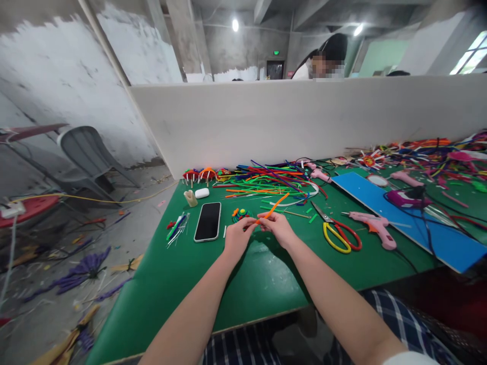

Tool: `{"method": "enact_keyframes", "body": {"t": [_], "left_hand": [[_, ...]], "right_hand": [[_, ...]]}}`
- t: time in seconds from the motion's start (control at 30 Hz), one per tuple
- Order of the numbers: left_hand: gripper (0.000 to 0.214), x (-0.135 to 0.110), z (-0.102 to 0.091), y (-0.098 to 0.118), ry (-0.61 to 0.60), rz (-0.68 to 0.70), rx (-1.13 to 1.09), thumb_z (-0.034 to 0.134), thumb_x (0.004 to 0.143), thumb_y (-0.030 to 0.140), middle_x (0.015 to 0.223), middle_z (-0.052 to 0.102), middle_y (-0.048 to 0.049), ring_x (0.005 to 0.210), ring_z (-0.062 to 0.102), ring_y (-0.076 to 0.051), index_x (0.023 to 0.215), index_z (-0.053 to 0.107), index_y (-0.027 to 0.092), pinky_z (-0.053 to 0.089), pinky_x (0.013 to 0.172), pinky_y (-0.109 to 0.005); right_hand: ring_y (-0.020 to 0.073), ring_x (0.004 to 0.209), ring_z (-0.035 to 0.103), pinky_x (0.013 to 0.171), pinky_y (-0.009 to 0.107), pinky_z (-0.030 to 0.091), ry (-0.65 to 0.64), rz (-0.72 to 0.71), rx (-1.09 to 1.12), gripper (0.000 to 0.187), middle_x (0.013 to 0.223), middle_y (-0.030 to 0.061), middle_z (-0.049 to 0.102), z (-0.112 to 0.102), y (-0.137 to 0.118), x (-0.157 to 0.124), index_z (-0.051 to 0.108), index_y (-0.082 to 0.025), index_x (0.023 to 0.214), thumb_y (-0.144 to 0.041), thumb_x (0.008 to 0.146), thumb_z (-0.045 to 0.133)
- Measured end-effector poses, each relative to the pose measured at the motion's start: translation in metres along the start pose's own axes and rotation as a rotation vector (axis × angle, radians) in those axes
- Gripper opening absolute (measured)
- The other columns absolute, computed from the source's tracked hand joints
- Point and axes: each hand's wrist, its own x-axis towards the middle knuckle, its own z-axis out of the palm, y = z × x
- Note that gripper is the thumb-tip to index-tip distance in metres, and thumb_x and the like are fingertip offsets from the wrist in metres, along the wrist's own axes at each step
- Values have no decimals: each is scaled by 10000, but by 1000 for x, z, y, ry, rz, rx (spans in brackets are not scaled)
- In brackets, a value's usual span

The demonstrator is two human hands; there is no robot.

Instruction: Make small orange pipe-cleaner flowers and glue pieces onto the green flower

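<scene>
An orange pipe cleaner is held between both hands over the green table, its free end pointing up and to the right. My left hand pinches its lower end. Close beside it, my right hand pinches the strip a little higher. Just behind my left hand lies a small round coiled piece in green, yellow and red, partly hidden by the fingers. Scissors with one yellow and one red handle rest open to the right of my right hand.
A phone and a white case lie on the left. Behind is a pile of coloured pipe cleaners. To the right are a pink glue gun and a blue board. A white partition borders the back; a person is beyond it.
</scene>
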Motion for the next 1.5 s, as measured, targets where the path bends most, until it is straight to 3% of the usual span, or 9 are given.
{"method": "enact_keyframes", "body": {"t": [0.23,0.63,0.8,0.97,1.1,1.17,1.27,1.4,1.5], "left_hand": [[154,-2,-2,3,-17,-60,-40,564,763,260,742,702,12,661,638,-144,837,694,224,512,640,-248],[125,1,-3,3,-103,-153,-199,557,747,290,701,665,19,599,641,-139,811,629,210,501,476,-210],[102,0,-4,4,-102,-151,-211,576,724,277,654,640,19,567,605,-133,757,653,218,473,508,-224],[90,2,-4,9,-53,-177,-286,631,670,269,760,655,-9,747,587,-155,727,661,206,450,697,-253],[246,4,-8,10,-73,-290,-450,657,642,304,656,604,16,637,563,-131,840,559,195,444,615,-249],[357,3,-13,11,-113,-366,-555,672,621,300,611,575,47,573,546,-115,896,465,209,439,575,-240],[438,-2,-20,16,-230,-465,-697,690,586,259,602,575,55,530,533,-98,901,388,217,419,548,-223],[441,-18,-19,33,-457,-525,-831,693,550,186,575,568,40,472,477,-71,878,398,192,371,515,-205],[419,-31,-15,44,-577,-533,-887,685,548,163,580,537,42,507,480,-79,857,403,183,356,511,-206]], "right_hand": [[120,587,588,628,278,495,-1,10,17,246,669,11,666,0,1,1,680,-171,740,-310,542,727],[112,563,572,532,233,455,-2,26,-82,247,590,17,636,0,-1,-2,677,-127,680,-348,571,696],[103,554,560,513,219,435,4,23,-140,260,604,19,630,0,2,-1,675,-121,710,-352,591,676],[89,492,520,485,219,429,34,-25,-216,275,558,0,592,2,4,1,645,-124,698,-393,641,634],[106,486,515,471,241,444,29,-110,-323,304,557,9,582,0,1,-11,635,-137,681,-431,715,564],[121,536,533,502,252,457,53,-188,-392,271,623,24,602,-4,-5,-27,648,-151,716,-411,726,572],[135,717,576,640,260,481,81,-404,-535,210,932,61,623,-16,-18,-53,661,-191,863,-344,729,611],[129,860,598,693,235,470,-115,-1095,-1179,239,1042,79,618,-31,-38,-75,589,-198,1059,-226,851,475],[98,668,588,540,220,408,-274,-1388,-1484,179,849,36,649,-33,-53,-84,589,-180,972,-174,857,452]]}}
